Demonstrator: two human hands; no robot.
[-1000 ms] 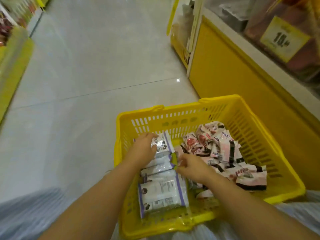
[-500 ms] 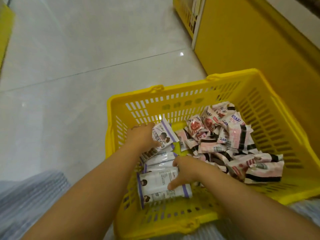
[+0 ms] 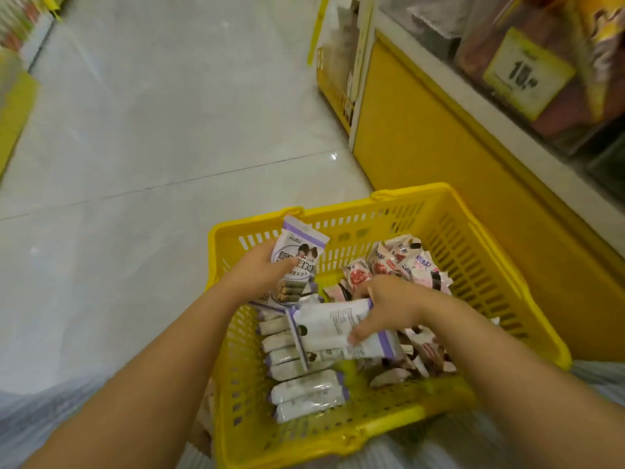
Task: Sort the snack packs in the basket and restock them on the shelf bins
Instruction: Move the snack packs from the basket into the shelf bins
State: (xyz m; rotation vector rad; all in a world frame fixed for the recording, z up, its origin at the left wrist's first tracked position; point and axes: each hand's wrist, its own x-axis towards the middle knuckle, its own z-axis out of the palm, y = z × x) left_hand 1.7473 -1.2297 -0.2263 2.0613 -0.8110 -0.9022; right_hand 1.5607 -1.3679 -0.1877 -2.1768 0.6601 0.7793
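Observation:
A yellow plastic basket (image 3: 483,265) sits in front of me on my lap. A row of white-and-purple snack packs (image 3: 304,390) fills its left side, and a heap of pink-and-white packs (image 3: 402,262) lies on the right. My left hand (image 3: 260,272) grips one purple pack (image 3: 297,262), lifted upright against the basket's far-left wall. My right hand (image 3: 389,302) holds another purple pack (image 3: 338,328), raised flat above the row, printed back facing up.
A yellow shelf unit (image 3: 439,157) stands to the right with clear bins and a yellow price tag (image 3: 527,72) on top. Pale tiled floor (image 3: 152,147) stretches ahead. Another yellow shelf edge (image 3: 17,106) runs along the far left.
Both hands have lifted purple packs out of the row: the left raised its pack higher, the right picked up the front pack. The view has tilted up toward the shelf.

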